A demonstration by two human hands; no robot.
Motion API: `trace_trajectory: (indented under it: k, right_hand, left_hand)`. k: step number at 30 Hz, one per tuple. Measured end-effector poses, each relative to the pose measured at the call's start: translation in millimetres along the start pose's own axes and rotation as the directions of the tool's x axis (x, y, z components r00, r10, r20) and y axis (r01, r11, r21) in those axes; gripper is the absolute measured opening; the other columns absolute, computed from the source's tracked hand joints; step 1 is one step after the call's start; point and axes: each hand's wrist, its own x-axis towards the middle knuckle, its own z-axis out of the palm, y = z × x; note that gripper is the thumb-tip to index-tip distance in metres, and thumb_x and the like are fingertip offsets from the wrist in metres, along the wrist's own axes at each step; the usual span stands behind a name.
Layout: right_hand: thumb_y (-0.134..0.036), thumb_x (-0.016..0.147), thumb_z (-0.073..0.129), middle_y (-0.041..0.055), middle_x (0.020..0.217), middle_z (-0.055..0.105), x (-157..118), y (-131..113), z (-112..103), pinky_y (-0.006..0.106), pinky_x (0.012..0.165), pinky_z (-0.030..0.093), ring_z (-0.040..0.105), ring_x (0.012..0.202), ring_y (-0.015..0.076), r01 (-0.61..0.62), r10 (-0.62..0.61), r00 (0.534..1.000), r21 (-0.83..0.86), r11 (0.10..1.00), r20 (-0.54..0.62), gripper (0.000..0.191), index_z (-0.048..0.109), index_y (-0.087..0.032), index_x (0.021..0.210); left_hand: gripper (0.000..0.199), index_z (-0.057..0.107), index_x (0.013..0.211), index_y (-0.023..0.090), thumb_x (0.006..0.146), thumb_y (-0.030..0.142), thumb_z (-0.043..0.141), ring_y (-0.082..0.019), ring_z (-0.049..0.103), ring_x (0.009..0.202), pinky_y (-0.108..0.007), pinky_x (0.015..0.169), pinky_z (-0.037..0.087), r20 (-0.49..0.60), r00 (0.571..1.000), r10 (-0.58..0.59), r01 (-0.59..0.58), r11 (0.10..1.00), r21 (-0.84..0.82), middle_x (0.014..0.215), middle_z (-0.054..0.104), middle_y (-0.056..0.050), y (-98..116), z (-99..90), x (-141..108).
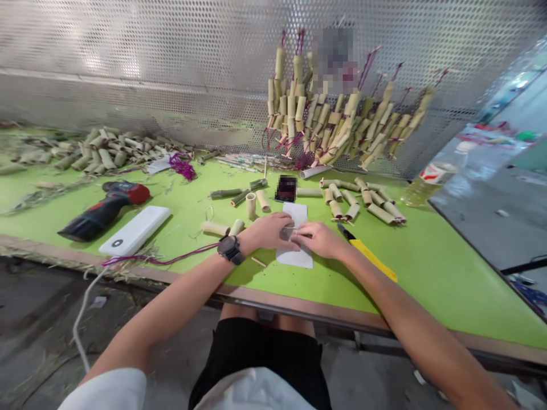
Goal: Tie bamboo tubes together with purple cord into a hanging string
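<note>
A small sheet of white paper (294, 259) lies on the green tabletop under both hands. My left hand (271, 229), with a dark watch on its wrist, rests at the sheet's left side, thumb and fingers apart in a curve. From the right, my right hand (318, 238) closes its fingertips in a pinch on a thin wooden stick (291, 228). The stick's left end reaches toward my left fingers; whether they touch it I cannot tell. Left of my hands, short bamboo tubes (250, 205) stand and lie. Another small stick (258, 262) lies near the front.
A yellow-handled cutter (374, 261) lies beside my right forearm. Strung bamboo pieces (376, 199) are behind it, with an oil bottle (436, 176) at right. A cordless drill (106, 208), a white power bank (134, 230) and purple cord (183, 165) lie left. Bamboo figures (337, 122) lean against perforated metal.
</note>
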Motion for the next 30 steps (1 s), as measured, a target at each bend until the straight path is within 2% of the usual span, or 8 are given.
trace_trajectory:
  k: [2, 6, 10, 13, 19, 21, 25, 30]
  right_hand:
    - [-0.051, 0.102, 0.058, 0.0077, 0.085, 0.076, 0, 2, -1, 0.034, 0.073, 0.047, 0.066, 0.078, 0.0228, -0.019, 0.017, 0.999, 0.026, 0.999, 0.051, 0.043, 0.08, -0.022, 0.079]
    - [-0.054, 0.1, 0.059, 0.0103, 0.091, 0.078, 1, 6, 2, 0.037, 0.074, 0.048, 0.066, 0.078, 0.0239, -0.075, 0.073, 0.993, -0.009, 0.997, -0.095, 0.043, 0.081, -0.021, 0.084]
    - [-0.054, 0.101, 0.056, 0.0083, 0.085, 0.076, 3, 10, 3, 0.036, 0.071, 0.048, 0.065, 0.074, 0.0225, -0.024, 0.024, 0.999, 0.018, 1.0, 0.04, 0.044, 0.081, -0.022, 0.082]
    - [-0.055, 0.1, 0.058, 0.0101, 0.085, 0.076, 3, 19, -6, 0.038, 0.073, 0.048, 0.065, 0.076, 0.0246, -0.096, 0.089, 0.99, -0.068, 0.993, -0.108, 0.044, 0.082, -0.021, 0.083]
    - [-0.06, 0.1, 0.055, 0.012, 0.101, 0.075, 3, 24, -18, 0.042, 0.085, 0.051, 0.067, 0.09, 0.0265, -0.046, 0.032, 0.97, -0.051, 0.998, -0.242, 0.048, 0.083, -0.023, 0.088]
    - [-0.06, 0.101, 0.053, 0.0114, 0.098, 0.077, 3, 20, -18, 0.041, 0.083, 0.051, 0.068, 0.087, 0.026, -0.079, 0.069, 0.957, -0.025, 0.997, -0.283, 0.049, 0.082, -0.022, 0.089]
    - [-0.058, 0.105, 0.045, 0.0088, 0.082, 0.077, 1, 16, -17, 0.036, 0.07, 0.046, 0.064, 0.066, 0.0222, -0.177, 0.171, 0.947, 0.002, 0.984, -0.272, 0.054, 0.078, -0.019, 0.087]
    - [-0.058, 0.107, 0.04, 0.007, 0.074, 0.075, 1, 11, -16, 0.034, 0.062, 0.041, 0.055, 0.053, 0.0181, -0.172, 0.151, 0.944, -0.046, 0.984, -0.293, 0.057, 0.077, -0.019, 0.086]
  left_hand:
    - [0.077, 0.065, 0.131, 0.021, 0.082, 0.08, 0.067, -0.036, 0.059, 0.133, -0.044, 0.103, 0.052, 0.006, 1.0, -0.002, 0.002, 1.0, -0.005, 0.144, 0.063, -0.014, 1, -1.2, 0]
    - [0.076, 0.065, 0.132, 0.022, 0.082, 0.08, 0.066, -0.036, 0.059, 0.134, -0.044, 0.103, 0.052, 0.007, 1.0, -0.011, 0.011, 1.0, 0.007, 0.145, 0.062, -0.012, 2, -2.4, -1]
    - [0.076, 0.065, 0.132, 0.021, 0.083, 0.079, 0.067, -0.035, 0.058, 0.136, -0.042, 0.104, 0.052, 0.025, 1.0, -0.018, 0.018, 1.0, 0.016, 0.148, 0.061, -0.012, 2, -3.1, -2]
    - [0.08, 0.062, 0.138, 0.02, 0.083, 0.079, 0.067, -0.036, 0.055, 0.139, -0.043, 0.109, 0.049, 0.023, 0.999, -0.025, 0.025, 1.0, 0.017, 0.153, 0.057, -0.014, 3, -3.3, -2]
    - [0.077, 0.062, 0.137, 0.017, 0.09, 0.078, 0.06, -0.036, 0.057, 0.134, -0.047, 0.113, 0.045, 0.01, 0.999, 0.045, -0.045, 0.998, 0.053, 0.149, 0.059, -0.017, 7, -2.6, -2]
    - [0.077, 0.06, 0.138, 0.017, 0.09, 0.077, 0.06, -0.036, 0.056, 0.135, -0.048, 0.115, 0.043, -0.006, 0.998, 0.056, -0.055, 0.997, 0.06, 0.149, 0.058, -0.017, 9, -4.8, -2]
    - [0.073, 0.057, 0.141, 0.019, 0.092, 0.073, 0.062, -0.034, 0.057, 0.134, -0.048, 0.113, 0.046, -0.102, 0.992, 0.077, -0.073, 0.996, 0.046, 0.147, 0.059, -0.016, 13, -14.9, -1]
    - [0.057, 0.056, 0.139, 0.02, 0.1, 0.061, 0.058, -0.032, 0.056, 0.134, -0.047, 0.114, 0.047, -0.337, 0.936, 0.099, -0.084, 0.995, 0.058, 0.144, 0.06, -0.015, 18, -31.0, -4]
